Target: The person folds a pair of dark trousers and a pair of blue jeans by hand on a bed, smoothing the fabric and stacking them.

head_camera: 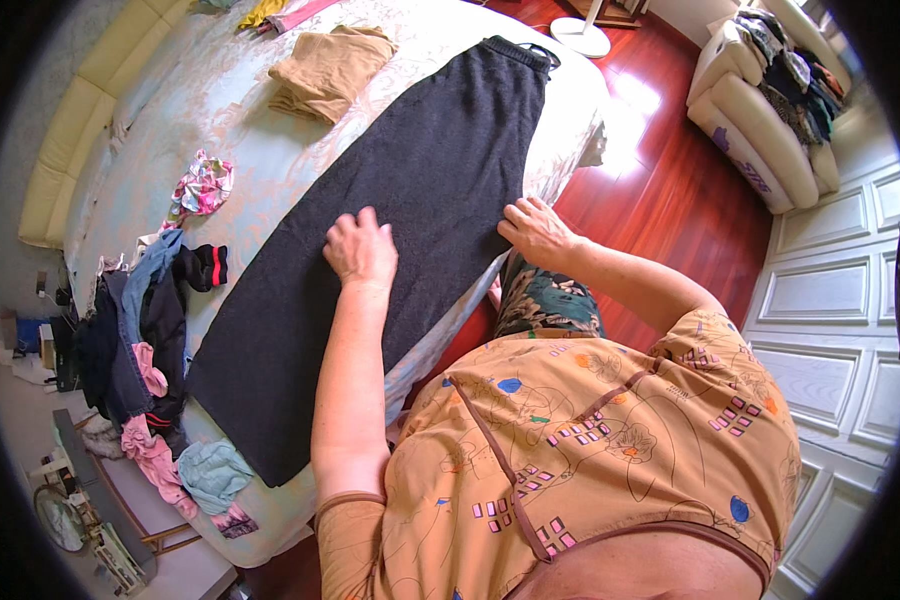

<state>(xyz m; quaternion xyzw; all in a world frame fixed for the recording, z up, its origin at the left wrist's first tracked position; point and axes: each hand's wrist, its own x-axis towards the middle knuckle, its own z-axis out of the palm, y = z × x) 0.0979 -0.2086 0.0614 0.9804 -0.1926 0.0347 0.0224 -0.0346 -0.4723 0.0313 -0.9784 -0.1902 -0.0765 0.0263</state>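
A long black garment [420, 172], wide at the hem like a skirt or wide-legged trousers, lies spread flat across the bed. Its gathered waistband [521, 54] with a dark loop of cord points to the far right. My left hand [361, 249] is over the middle of the cloth, back upward and fingers bent; whether it pinches the fabric is hidden. At the garment's right edge, my right hand [541, 231] has its fingers closed on the cloth.
A patterned bedspread [262, 180] carries folded tan clothing [334, 71], a floral piece [204, 184] and a mixed clothes pile [146, 322]. Beyond the bed's right edge are a wooden floor [667, 210], a white stand base [581, 37] and a clothes-laden armchair [750, 127]. A sewing machine [90, 510] stands lower left.
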